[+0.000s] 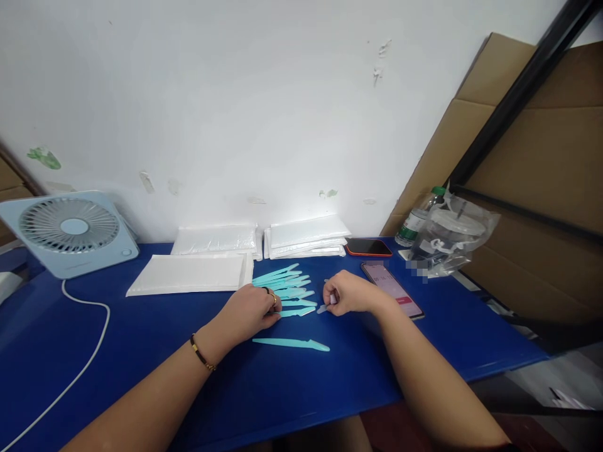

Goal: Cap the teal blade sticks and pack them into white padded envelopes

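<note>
While left hand (252, 311) touches teal sticks (287, 290), right hand (351, 293) pinches small cap (323, 308).

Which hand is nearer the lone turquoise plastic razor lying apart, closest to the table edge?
Left. The left hand sits just above the lone turquoise plastic razor; the right hand is farther, up to its right.

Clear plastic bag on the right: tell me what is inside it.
The clear plastic bag holds a round pale lid-like shape and some white pieces; creases and glare blur the rest. A green-capped bottle stands behind it, partly covered.
</note>
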Demonstrator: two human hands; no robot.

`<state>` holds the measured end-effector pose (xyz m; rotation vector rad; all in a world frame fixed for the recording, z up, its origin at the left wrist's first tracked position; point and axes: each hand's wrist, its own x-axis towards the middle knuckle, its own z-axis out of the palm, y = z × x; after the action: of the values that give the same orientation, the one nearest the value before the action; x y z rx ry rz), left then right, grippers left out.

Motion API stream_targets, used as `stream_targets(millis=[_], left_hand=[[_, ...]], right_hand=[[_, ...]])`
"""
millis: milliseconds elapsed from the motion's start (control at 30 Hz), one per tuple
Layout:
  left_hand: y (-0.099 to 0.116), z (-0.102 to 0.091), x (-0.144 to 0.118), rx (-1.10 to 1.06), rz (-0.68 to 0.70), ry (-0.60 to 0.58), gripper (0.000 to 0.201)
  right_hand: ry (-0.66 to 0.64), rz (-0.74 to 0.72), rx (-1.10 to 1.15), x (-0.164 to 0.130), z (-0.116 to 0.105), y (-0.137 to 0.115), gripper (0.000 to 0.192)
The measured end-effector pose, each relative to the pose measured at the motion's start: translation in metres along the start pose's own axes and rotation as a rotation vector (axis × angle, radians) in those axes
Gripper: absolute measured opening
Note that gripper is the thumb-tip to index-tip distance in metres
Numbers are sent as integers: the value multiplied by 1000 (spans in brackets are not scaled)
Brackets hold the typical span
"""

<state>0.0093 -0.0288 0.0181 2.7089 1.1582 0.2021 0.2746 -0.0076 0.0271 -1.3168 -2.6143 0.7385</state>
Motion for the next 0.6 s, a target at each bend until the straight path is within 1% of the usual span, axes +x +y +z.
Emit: stream_targets(millis=[200,333,467,533,600], left_hand=[[1,0,0,43,72,15,19],[1,1,1,83,82,15,18],[0,2,2,92,104,22,22],[0,2,1,85,101,19,22],[0,1,1,73,85,4,21]], right_hand=[[15,-30,27,2,2,-7,11],[22,-54,28,6,7,-13,12],[32,-126,34,11,13,-20,11],[46,-148,17,11,14,-20,12],[54,-129,1,8,11,-17,12]])
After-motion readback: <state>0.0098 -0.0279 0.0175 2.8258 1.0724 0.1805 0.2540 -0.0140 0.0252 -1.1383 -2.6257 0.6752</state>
